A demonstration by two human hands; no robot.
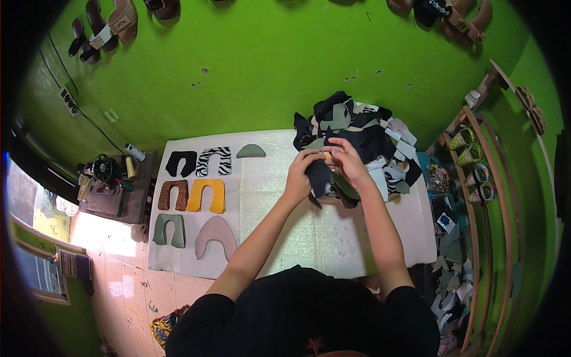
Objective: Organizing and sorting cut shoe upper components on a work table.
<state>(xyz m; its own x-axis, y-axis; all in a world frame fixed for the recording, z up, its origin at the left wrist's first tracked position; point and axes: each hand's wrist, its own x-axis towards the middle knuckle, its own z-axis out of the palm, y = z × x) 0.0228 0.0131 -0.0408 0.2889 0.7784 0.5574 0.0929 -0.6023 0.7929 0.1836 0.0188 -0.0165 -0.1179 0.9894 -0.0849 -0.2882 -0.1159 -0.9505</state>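
Over the near-left side of a scrap heap [363, 134], both my hands meet. My left hand [299, 174] grips a dark grey scrap of sheet material [319, 177], which hangs below its fingers. Close against it, my right hand [348, 165] pinches at the scrap's upper end; what lies between its fingertips is too small to make out. The heap mixes black, olive, white and zebra-striped cut pieces. Sorted on the table's left are arch-shaped pieces: black [181, 163], zebra-striped [213, 162], leopard-patterned [173, 195], yellow [206, 196], green [170, 230] and pinkish [215, 237], plus a green half-round piece [251, 151].
A white-covered table [262, 196] stands against the green wall. At left is a sewing machine [104, 169] beside thread spools. A wooden rack [496, 196] with sandals is at right, above more scraps [455, 279] on the floor. Sandals [122, 21] hang on the wall.
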